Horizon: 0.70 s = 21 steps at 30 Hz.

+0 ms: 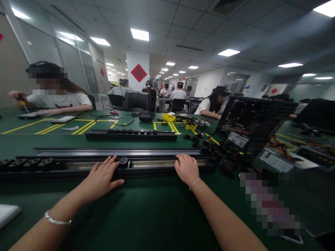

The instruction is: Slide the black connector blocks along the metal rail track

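A long black metal channel (154,164) lies across the green table in front of me, with several black socket-like modules (28,164) in its left part. My left hand (103,176) rests on this channel with its fingers stretched out and apart, holding nothing. Just right of those fingertips, a single black module (124,162) sits in the channel. My right hand (187,168) is closed over the channel further right, its fingers bent down over the edge; the fingertips are partly hidden. Directly behind lies a second black rail (117,152).
Another rail with modules (131,136) lies further back. Loose black modules (217,153) are heaped at the right, before an open computer case (242,122). A yellow tray (169,117) and black cables (115,118) are behind. A co-worker (57,94) holds a screwdriver at the left.
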Available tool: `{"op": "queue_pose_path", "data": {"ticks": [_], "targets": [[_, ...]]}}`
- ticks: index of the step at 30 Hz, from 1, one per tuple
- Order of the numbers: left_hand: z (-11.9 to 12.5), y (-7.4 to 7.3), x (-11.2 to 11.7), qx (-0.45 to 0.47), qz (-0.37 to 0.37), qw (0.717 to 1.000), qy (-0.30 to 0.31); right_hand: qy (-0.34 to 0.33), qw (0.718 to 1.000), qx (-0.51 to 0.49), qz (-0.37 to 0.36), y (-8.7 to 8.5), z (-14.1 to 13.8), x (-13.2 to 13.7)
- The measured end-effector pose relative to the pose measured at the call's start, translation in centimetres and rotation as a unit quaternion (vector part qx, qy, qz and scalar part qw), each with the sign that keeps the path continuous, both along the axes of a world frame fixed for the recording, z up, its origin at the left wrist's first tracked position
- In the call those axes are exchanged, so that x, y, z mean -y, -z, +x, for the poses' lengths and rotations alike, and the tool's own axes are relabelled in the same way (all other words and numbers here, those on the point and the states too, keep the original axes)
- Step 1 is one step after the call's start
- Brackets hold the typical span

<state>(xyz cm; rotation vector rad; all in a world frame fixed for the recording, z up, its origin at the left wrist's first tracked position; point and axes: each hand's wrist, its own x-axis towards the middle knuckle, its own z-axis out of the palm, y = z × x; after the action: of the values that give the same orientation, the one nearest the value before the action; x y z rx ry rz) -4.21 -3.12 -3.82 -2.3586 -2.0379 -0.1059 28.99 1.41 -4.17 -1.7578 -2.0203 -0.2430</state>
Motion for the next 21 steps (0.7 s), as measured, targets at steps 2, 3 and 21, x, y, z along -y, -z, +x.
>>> {"op": "queue_pose_path", "data": {"ticks": [2, 3, 21], "targets": [[0.2, -0.1, 0.1, -0.002, -0.001, 1.000, -0.001, -0.001, 1.000, 0.000, 0.000, 0.0, 0.0, 0.0], [0.3, -0.2, 0.2, -0.005, -0.003, 1.000, -0.003, -0.001, 1.000, 0.000, 0.000, 0.0, 0.0, 0.0], [1.7, 0.0, 0.2, 0.020, 0.020, 0.998, 0.063, 0.000, 1.000, 0.009, -0.005, 0.0, 0.0, -0.1]]}}
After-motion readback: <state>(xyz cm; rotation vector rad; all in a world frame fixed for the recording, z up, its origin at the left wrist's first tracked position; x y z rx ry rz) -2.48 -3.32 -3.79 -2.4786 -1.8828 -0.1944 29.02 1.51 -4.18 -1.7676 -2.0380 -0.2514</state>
